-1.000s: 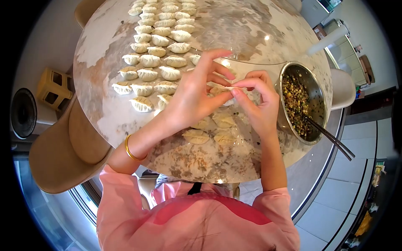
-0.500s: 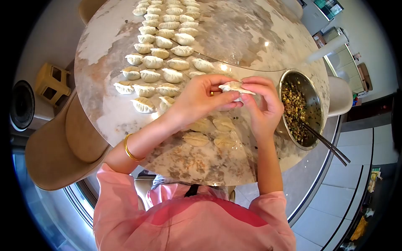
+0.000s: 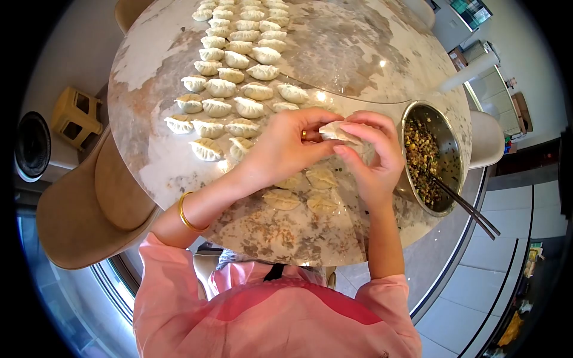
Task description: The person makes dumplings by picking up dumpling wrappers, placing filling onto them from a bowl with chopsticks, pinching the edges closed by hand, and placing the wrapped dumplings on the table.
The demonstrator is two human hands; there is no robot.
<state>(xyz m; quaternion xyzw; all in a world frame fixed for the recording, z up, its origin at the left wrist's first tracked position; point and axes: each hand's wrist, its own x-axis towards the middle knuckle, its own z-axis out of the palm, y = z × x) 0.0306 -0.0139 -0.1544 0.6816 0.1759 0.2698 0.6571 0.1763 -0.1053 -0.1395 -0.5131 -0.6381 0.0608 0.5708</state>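
Observation:
Between my two hands, above the table, is a pale dumpling (image 3: pixel 339 132). My left hand (image 3: pixel 292 140) holds its left end with thumb and fingers; a gold ring shows on one finger and a gold bangle (image 3: pixel 186 210) circles the forearm. Fingers and thumb of my right hand (image 3: pixel 379 152) pinch the dumpling's right side. Pleated dumplings (image 3: pixel 249 108) lie in rows on the table beyond and left of my left hand. Beneath my hands, flatter pale pieces that look like dumplings or wrappers (image 3: pixel 282 199) lie near the table's front.
A steel bowl (image 3: pixel 458 143) of chopped filling (image 3: pixel 421 156) stands right of my right hand, with dark chopsticks (image 3: pixel 471 210) leaning over its rim. The round marbled table (image 3: pixel 262 238) has brown chairs (image 3: pixel 89 209) at its left. A beige stool (image 3: pixel 76 116) stands farther left.
The dumpling has turned a little in my fingers and tilts down to the right. My fingers have shifted along its edge. The whole view has moved slightly.

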